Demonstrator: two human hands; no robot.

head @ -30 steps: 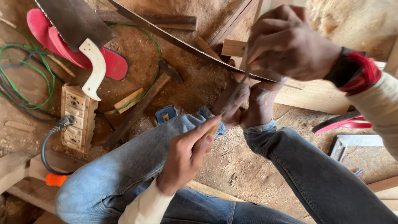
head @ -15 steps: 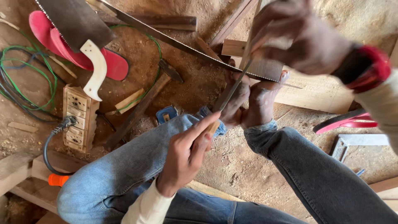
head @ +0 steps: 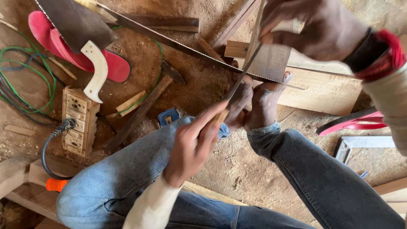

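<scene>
My left hand (head: 193, 142) grips the wooden handle of a thin file (head: 242, 74). The file slants up to my right hand (head: 316, 27), which pinches its far end. It crosses the toothed edge of a long saw blade (head: 169, 41) that runs from the upper left to just above my bare feet (head: 254, 101). An upright wooden block (head: 271, 61) stands at my toes with the blade against it. My legs in blue jeans frame the feet.
A second saw with a white handle (head: 96, 70) lies over red flip-flops (head: 63, 48) at the upper left. A wooden socket box (head: 78, 121), green wire (head: 25, 85), a hammer-like tool (head: 142, 110), a pale plank (head: 328, 91) and another red sandal (head: 354, 123) lie on the dirt floor.
Both hands have moved up and away along the file's line, sliding the file forward across the saw teeth. The blade and feet have stayed put.
</scene>
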